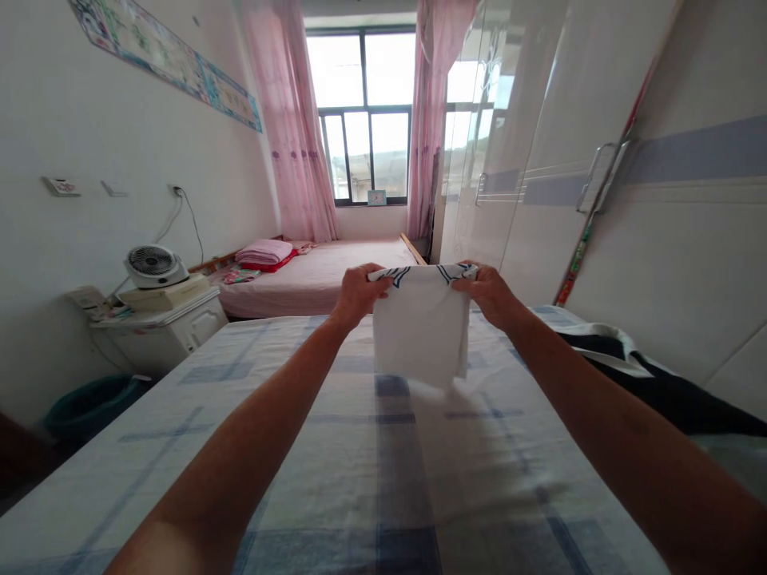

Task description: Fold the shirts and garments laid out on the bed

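Two grips, left hand (358, 292) and right hand (490, 291), pinching folded white cloth with navy trim (421, 331) by its top corners; cloth hanging below, above checked blue-and-white bed (335, 447).

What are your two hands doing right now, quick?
Left hand: closed, holding the top left corner of the white cloth.
Right hand: closed, holding the cloth's top right corner, above the checked bed sheet.
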A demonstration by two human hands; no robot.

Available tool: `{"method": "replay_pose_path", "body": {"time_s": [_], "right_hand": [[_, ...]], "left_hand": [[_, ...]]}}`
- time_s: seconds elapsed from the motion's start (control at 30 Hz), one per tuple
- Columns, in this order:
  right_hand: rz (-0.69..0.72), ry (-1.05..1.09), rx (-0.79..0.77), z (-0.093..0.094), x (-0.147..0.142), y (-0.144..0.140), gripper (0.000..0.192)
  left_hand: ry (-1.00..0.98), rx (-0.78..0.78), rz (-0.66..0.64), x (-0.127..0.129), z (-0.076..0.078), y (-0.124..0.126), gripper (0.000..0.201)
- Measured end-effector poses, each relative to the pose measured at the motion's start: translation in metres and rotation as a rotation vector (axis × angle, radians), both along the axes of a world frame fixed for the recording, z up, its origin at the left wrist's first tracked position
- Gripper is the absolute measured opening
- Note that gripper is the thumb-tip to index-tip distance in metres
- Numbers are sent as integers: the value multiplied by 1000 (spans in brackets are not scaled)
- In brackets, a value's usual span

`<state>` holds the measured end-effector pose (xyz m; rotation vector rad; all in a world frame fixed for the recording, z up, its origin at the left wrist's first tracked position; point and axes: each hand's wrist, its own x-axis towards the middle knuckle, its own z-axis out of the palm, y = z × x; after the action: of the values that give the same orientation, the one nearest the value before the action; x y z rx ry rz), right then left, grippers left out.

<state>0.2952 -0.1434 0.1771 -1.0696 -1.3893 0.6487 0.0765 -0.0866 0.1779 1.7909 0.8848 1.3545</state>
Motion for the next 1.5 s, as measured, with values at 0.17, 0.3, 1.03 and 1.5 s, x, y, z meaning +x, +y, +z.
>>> {"method": "replay_pose_path", "body": {"time_s": [0.17, 0.3, 1.03, 1.5], "right_hand": [[-2, -141, 9, -26, 9, -13, 29], [118, -489, -212, -91, 26, -54, 36], [-179, -1278, -214, -201, -23, -11, 52], [-272, -856, -491, -171, 7, -26, 63]], "left_hand": [[288, 263, 128, -17, -18, -37, 14], [657, 218, -132, -47, -80, -94, 14], [960, 62, 117, -13, -194, -55, 78], [896, -9, 106, -9, -195, -54, 87]]}}
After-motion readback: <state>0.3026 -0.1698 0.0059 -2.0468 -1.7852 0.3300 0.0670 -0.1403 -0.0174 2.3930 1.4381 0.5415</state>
